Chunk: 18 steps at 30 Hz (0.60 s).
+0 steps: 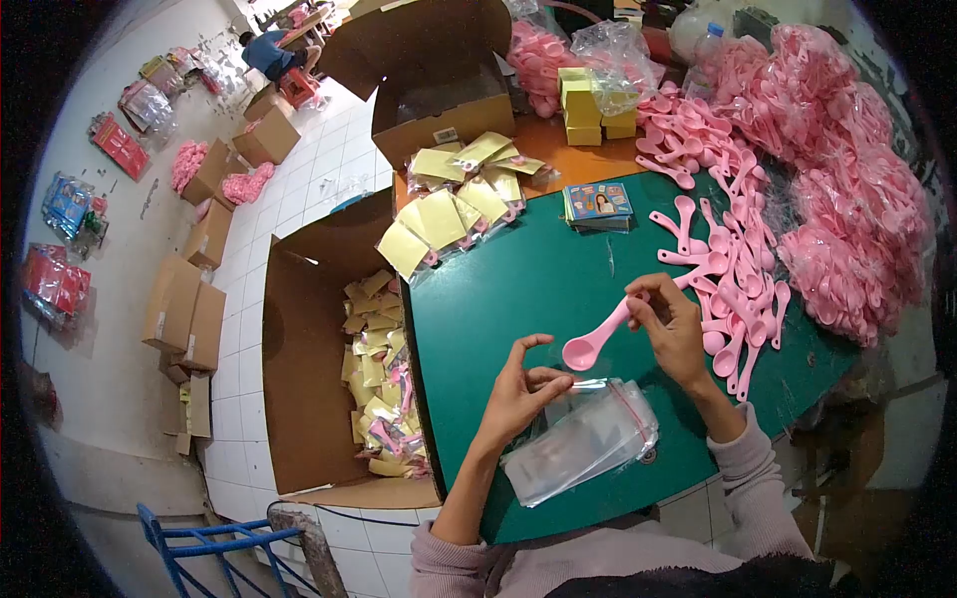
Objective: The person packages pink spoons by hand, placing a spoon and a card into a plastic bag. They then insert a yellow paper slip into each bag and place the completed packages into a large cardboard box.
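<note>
In my right hand (666, 324) is a pink measuring spoon (596, 339), pinched by its handle with the bowl pointing left. My left hand (523, 394) is at the mouth of a clear plastic bag (588, 419), thumb and a finger closing on its lip while the index finger stands raised. That bag lies on a stack of similar bags on the green table (478, 309). The spoon's bowl hovers just above the bag's mouth, apart from it. A pile of loose pink spoons (738, 289) spreads to the right of my right hand.
Left of the table stands a large cardboard box (309, 369) holding packed yellow-card bags. More packs (439, 219) lie at the table's far left corner, near a stack of printed cards (598, 204). Bulging bags of pink spoons (837, 199) crowd the right. A person (267, 55) sits far back.
</note>
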Motion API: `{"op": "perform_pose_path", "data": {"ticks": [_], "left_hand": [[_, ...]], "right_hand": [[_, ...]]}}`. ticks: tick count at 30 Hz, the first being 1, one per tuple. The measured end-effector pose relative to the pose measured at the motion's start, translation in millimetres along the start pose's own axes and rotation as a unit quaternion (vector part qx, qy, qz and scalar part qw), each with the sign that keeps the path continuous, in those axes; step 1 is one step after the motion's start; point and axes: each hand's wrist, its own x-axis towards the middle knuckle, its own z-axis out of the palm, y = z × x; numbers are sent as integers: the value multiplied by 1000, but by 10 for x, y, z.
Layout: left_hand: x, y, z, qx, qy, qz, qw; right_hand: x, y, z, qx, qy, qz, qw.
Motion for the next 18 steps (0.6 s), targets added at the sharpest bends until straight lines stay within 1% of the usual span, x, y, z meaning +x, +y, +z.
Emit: {"op": "perform_pose_path", "data": {"ticks": [1,3,6,8,9,10,12,14,16,18], "left_hand": [[6,-8,0,8,5,0,1000],[11,-15,-10,15,10,1,1000],[0,-5,-7,12,-12,-2,1000],[-9,48,35,-44,0,-50,998],[-10,34,29,-44,1,-50,998],[-7,13,17,-42,-7,-38,998],[-2,5,-6,-39,-16,-25,999],[-5,8,-21,-3,-23,-24,999],[-16,40,-7,-4,-16,-31,999],[-15,36,-5,-5,-9,-38,999]], "right_hand": [[-8,-10,10,0,-1,-1,1000],[-24,-44,15,-3,-48,-1,999],[-27,-62,18,5,-63,7,998],[-17,-43,13,2,-46,-5,999],[-14,-38,10,-2,-28,-18,999],[-18,-48,10,-2,-28,-18,999],[-32,-75,17,-12,-70,-11,997],[-42,-78,30,-10,-64,-11,998],[-42,-81,32,-9,-58,-11,998],[-43,-89,25,-9,-80,-15,997]]}}
